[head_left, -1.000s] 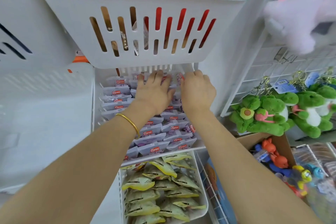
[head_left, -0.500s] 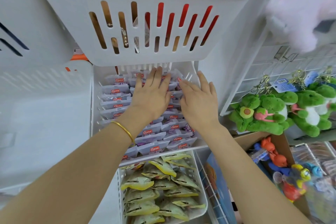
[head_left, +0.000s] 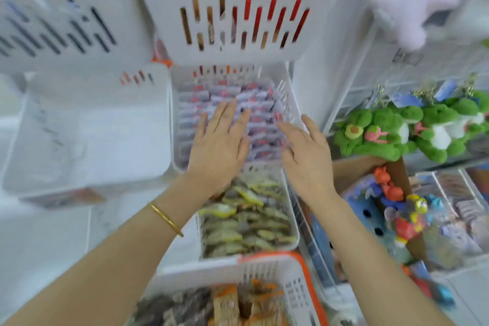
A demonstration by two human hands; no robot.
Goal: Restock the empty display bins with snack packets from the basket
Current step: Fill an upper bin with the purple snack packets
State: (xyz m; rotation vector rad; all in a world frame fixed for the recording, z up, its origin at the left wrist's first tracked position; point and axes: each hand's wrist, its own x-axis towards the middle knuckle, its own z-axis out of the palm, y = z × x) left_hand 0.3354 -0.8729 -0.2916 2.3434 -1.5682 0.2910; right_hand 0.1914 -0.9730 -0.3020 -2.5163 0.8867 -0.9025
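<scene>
A white display bin [head_left: 287, 99] holds rows of pale purple snack packets [head_left: 254, 103]. My left hand [head_left: 218, 145] lies over them near the bin's front, fingers straight and spread, holding nothing. My right hand [head_left: 308, 159] hovers by the bin's right front corner, fingers straight, holding nothing. Below it a second white bin [head_left: 292, 233] is full of yellow-green snack packets [head_left: 246, 222]. At the bottom stands a white basket with an orange rim [head_left: 309, 288] holding brown and orange packets [head_left: 225, 302]. To the left sits an empty white bin [head_left: 87, 127].
Above hang two white bins, one with plush toys [head_left: 238, 21], one at the left [head_left: 60, 24]. Green plush keychains [head_left: 404, 130] hang on a wire rack at the right. A cardboard box [head_left: 352, 169] with small toys stands at the lower right.
Both hands have drawn back from the rear of the purple-packet bin toward its front. The view has tilted down, bringing the orange-rimmed basket and the empty left bin into sight.
</scene>
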